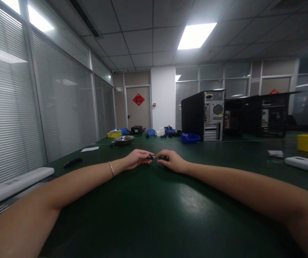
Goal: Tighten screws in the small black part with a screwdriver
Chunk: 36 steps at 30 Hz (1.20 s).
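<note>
Both hands meet over the green table (154, 215) near the middle of the head view. My left hand (137, 159) is closed on a small dark part (150, 157), pinched between thumb and fingers. Facing it, my right hand (174, 161) is closed round a dark-handled tool (164, 158), whose thin metal shaft points left and reaches the small part. Fingers hide much of both items, so whether the tip touches the part cannot be told.
A metal bowl (124, 139), a yellow bin (114, 134) and a blue bin (190, 138) stand farther back. A computer case (203, 114) is behind right. Power strips lie at left (16, 184) and right (306, 165); a dark tool (73, 163) lies left.
</note>
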Motion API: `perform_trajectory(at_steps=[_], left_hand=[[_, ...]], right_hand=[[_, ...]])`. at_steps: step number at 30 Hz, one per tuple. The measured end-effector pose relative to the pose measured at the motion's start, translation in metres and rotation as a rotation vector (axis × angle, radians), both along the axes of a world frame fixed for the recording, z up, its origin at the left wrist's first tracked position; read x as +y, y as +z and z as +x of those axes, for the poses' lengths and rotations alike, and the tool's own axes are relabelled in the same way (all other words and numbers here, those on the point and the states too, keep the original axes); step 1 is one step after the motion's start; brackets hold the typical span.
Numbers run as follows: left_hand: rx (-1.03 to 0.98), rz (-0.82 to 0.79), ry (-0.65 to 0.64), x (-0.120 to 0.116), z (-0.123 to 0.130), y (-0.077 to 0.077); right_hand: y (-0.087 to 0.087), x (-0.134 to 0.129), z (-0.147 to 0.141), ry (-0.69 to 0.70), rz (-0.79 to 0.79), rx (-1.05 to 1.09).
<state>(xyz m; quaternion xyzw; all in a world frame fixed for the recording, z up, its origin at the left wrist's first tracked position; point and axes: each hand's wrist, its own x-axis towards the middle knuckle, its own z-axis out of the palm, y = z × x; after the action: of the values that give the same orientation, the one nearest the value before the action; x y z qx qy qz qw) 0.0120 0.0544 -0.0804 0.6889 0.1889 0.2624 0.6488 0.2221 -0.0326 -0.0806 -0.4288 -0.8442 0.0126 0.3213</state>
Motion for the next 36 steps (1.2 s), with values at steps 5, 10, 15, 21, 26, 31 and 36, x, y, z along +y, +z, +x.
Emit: perform_trajectory(at_steps=[5,10,15,21,26,31,36], left_hand=[[0.004,-0.003,-0.019,0.000,-0.001,0.000],[0.009,0.010,-0.029,0.001,-0.001,-0.002],[0.018,0.011,-0.056,0.000,-0.001,0.000],[-0.017,0.076,0.015,0.000,0.002,-0.001],[0.068,0.333,0.165,-0.006,0.007,-0.003],[0.215,0.659,0.193,-0.016,0.008,0.000],[0.398,0.683,0.140,-0.017,0.004,0.008]], right_hand=[[0.003,-0.004,-0.001,0.041,-0.014,0.001],[0.003,-0.003,0.001,0.071,-0.018,0.018],[0.001,0.000,0.002,0.054,-0.010,0.035],[-0.003,0.006,0.004,-0.022,0.020,0.092],[-0.004,0.011,0.007,-0.090,0.026,0.174],[-0.003,0.009,0.007,-0.101,0.004,0.179],[-0.002,0.007,0.006,-0.104,0.001,0.175]])
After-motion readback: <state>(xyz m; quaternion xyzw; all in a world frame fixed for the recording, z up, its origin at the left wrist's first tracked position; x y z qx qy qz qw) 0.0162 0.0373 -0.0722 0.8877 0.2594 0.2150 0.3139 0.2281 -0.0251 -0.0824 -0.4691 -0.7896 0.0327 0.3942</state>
